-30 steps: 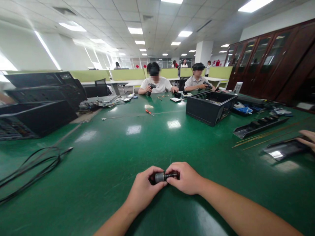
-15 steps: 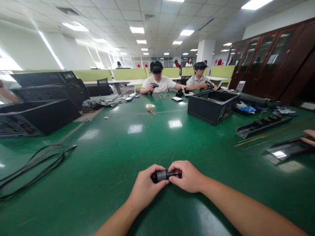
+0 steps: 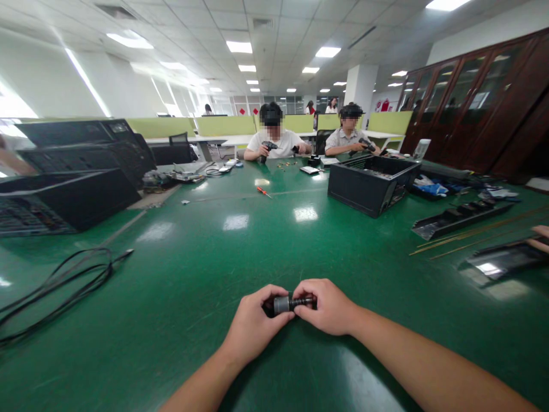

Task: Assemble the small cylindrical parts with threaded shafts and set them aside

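Note:
Between my hands, low over the near part of the green table (image 3: 206, 274), is a small metal part (image 3: 282, 304): a grey cylinder with a thinner, dark, ridged shaft running to the right. Its exact kind I cannot make out. My left hand (image 3: 254, 321) is closed around the cylinder's left end, thumb below and fingers above. The shaft side is pinched by my right hand (image 3: 328, 309), thumb and forefinger near where it meets the cylinder. Fingers cover both ends of the part.
Looped black cable (image 3: 98, 269) lies left, before open computer cases (image 3: 94, 200). An orange screwdriver (image 3: 262, 191) rests mid-table. Another black case (image 3: 364, 186), metal trays and thin rods (image 3: 463, 234) are right. Two people with drills sit opposite; another person's hand (image 3: 539, 237) is at the right edge.
My hands and the part stay almost in place. Across the table, the co-worker at centre has drawn an outstretched hand back toward the drill.

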